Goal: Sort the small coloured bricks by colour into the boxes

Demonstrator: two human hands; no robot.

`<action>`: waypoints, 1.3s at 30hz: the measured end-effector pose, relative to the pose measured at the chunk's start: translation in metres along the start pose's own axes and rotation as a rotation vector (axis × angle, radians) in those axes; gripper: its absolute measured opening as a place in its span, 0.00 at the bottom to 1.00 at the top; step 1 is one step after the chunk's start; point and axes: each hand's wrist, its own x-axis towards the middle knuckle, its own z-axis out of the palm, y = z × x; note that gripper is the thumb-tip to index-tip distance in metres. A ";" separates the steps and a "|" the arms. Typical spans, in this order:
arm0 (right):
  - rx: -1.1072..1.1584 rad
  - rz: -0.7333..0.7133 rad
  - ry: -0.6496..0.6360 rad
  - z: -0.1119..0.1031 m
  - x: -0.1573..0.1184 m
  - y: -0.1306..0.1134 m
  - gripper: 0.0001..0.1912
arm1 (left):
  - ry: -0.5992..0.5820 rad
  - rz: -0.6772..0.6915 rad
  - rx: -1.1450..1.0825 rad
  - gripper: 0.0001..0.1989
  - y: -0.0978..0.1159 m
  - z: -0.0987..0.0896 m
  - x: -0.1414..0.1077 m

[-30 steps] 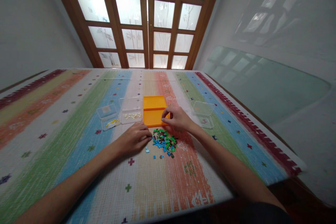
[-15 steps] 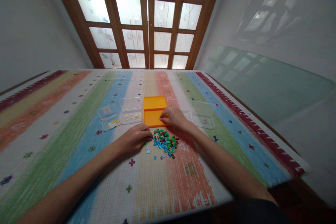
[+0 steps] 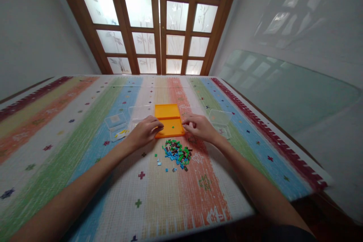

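An orange box (image 3: 167, 111) lies open on the striped cloth, with one small green piece (image 3: 172, 127) in its near half. My left hand (image 3: 146, 131) is at the box's left side, fingertips pinched over its near half; anything between them is too small to tell. At the right edge of the box is my right hand (image 3: 200, 126), thumb and fingers curled together, their grip unclear. Just in front of the box sits a pile of small green, blue and brown pieces (image 3: 177, 153), with a few loose bits beside it.
To the left, an open clear case (image 3: 115, 121) holds yellow pieces. Another clear case (image 3: 139, 110) is partly behind my left hand. On the right stands an open clear case (image 3: 220, 117). The patterned tablecloth (image 3: 119, 204) covers the table.
My left hand has moved from the pile up to the box's left side. My right hand has shifted right, from inside the box to its edge, and a green piece now shows inside.
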 end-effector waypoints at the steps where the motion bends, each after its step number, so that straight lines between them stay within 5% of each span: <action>1: 0.019 0.005 -0.025 -0.002 -0.003 0.000 0.08 | -0.011 -0.011 0.034 0.08 -0.003 0.002 0.004; 8: 0.048 0.011 -0.356 -0.004 -0.011 -0.006 0.09 | -0.218 -0.069 0.234 0.10 -0.017 0.022 0.028; 13: 0.043 0.042 -0.441 0.005 -0.010 -0.012 0.12 | -0.280 -0.077 0.248 0.12 -0.019 0.028 0.035; 26: 0.000 0.038 -0.440 0.015 -0.011 -0.016 0.10 | -0.247 -0.062 0.178 0.10 -0.009 0.023 0.026; 31: -0.005 0.011 -0.304 0.008 -0.008 -0.013 0.09 | -0.161 0.018 0.052 0.10 0.003 0.015 0.012; 39: -0.206 0.075 -0.265 0.012 0.011 -0.011 0.10 | -0.296 0.053 0.007 0.11 0.024 0.014 -0.001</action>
